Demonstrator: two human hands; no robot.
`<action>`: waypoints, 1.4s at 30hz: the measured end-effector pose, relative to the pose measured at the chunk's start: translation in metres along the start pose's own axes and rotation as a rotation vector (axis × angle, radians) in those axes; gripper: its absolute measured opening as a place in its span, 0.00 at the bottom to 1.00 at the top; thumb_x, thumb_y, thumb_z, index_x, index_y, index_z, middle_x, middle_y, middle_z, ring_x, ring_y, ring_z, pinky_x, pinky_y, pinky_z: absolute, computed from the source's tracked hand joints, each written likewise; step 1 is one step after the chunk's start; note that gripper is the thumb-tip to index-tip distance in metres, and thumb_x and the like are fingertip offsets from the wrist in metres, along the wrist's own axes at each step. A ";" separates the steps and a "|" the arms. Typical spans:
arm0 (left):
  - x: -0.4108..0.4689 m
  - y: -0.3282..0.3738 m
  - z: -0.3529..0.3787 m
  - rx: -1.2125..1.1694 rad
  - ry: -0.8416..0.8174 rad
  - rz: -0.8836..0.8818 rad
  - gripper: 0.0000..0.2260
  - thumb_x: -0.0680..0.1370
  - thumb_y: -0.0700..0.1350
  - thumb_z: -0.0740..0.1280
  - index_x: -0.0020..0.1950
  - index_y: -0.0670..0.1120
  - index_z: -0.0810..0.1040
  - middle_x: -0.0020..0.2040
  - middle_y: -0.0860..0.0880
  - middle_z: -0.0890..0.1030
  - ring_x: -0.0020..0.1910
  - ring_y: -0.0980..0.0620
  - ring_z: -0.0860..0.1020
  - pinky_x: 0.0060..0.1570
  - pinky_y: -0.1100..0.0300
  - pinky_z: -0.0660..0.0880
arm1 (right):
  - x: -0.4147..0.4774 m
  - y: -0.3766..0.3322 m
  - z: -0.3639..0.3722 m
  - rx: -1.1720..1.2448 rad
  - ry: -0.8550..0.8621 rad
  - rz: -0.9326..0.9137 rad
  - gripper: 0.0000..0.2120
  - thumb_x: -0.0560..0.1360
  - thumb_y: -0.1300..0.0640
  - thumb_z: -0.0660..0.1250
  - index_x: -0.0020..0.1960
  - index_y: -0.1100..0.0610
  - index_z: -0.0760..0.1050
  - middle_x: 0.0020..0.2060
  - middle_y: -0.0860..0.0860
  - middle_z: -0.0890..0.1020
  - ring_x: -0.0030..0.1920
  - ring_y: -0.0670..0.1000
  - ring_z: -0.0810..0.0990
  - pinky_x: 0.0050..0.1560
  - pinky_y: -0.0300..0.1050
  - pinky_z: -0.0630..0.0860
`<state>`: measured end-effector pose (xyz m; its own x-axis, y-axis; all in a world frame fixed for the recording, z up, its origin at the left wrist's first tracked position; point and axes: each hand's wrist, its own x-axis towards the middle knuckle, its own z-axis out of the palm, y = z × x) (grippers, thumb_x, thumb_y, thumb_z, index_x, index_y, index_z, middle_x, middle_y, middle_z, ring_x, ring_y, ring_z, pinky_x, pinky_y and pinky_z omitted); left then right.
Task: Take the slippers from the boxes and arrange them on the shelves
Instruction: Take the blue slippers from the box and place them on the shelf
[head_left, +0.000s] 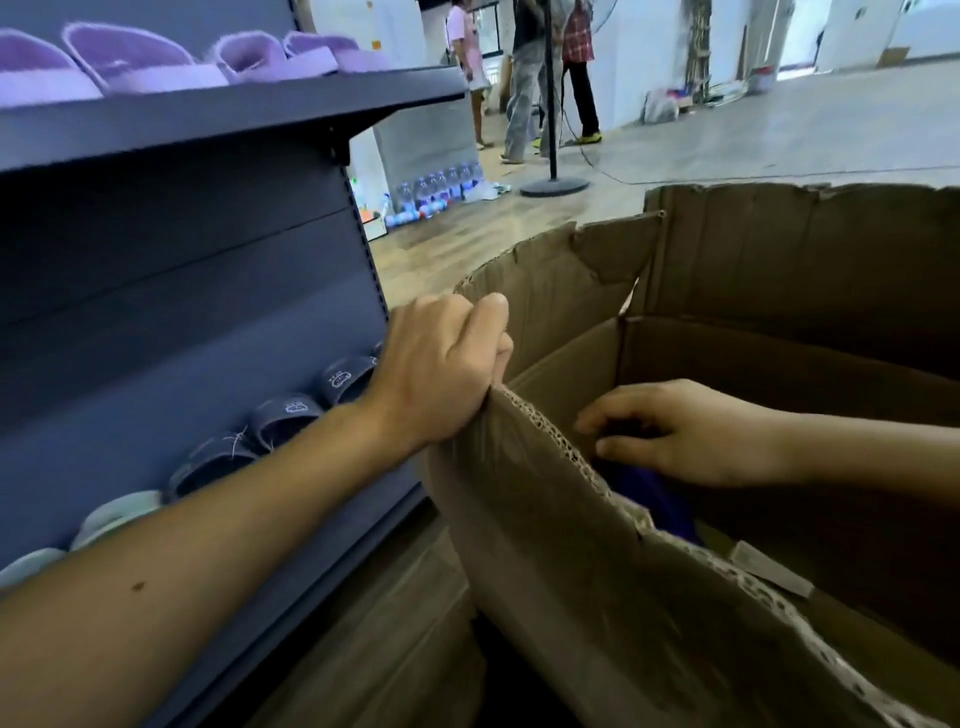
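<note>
Gripping the frayed edge of a corrugated flap (545, 519), the left hand (441, 369) has its fingers curled tightly round the cardboard. The flap belongs to one large brown cardboard box (779, 374) with torn, ragged rims. The right hand (691, 436) is inside the box, its fingers bent over a dark violet-blue thing (654, 499) lying there. I cannot tell whether it grips it.

On the matte grey metal upper shelf (208, 130) sit four fuzzy lavender slippers (140, 62). Lower down stands a row of three smooth navy slippers (285, 415) with white emblems, then two pale mint slippers (119, 514), rounded and glossy.
</note>
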<state>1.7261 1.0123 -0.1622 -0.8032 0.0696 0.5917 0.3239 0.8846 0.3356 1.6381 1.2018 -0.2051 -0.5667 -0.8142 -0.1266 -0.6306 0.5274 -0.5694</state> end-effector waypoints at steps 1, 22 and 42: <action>-0.011 0.000 -0.006 -0.016 0.035 0.015 0.21 0.73 0.49 0.45 0.19 0.51 0.60 0.16 0.54 0.67 0.23 0.52 0.67 0.32 0.64 0.63 | -0.001 -0.008 -0.001 0.012 -0.009 -0.009 0.12 0.77 0.52 0.62 0.58 0.40 0.71 0.59 0.39 0.74 0.58 0.38 0.73 0.58 0.35 0.71; -0.138 -0.009 -0.164 0.108 -0.391 -0.357 0.23 0.70 0.60 0.53 0.26 0.47 0.76 0.21 0.53 0.76 0.25 0.55 0.75 0.33 0.70 0.67 | 0.023 -0.147 0.049 -0.129 -0.180 -0.278 0.16 0.77 0.51 0.62 0.65 0.45 0.69 0.63 0.44 0.73 0.55 0.39 0.68 0.52 0.32 0.66; -0.099 -0.045 0.093 0.809 -1.478 0.096 0.15 0.80 0.50 0.55 0.64 0.48 0.70 0.59 0.46 0.76 0.55 0.44 0.75 0.46 0.54 0.71 | 0.048 0.039 0.167 -0.530 -0.545 0.166 0.22 0.78 0.52 0.59 0.71 0.56 0.64 0.68 0.58 0.70 0.66 0.58 0.70 0.64 0.47 0.69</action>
<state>1.7446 1.0089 -0.3036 -0.6963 0.0600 -0.7153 0.4508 0.8120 -0.3707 1.6746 1.1423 -0.3685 -0.4216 -0.6468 -0.6355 -0.8075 0.5867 -0.0614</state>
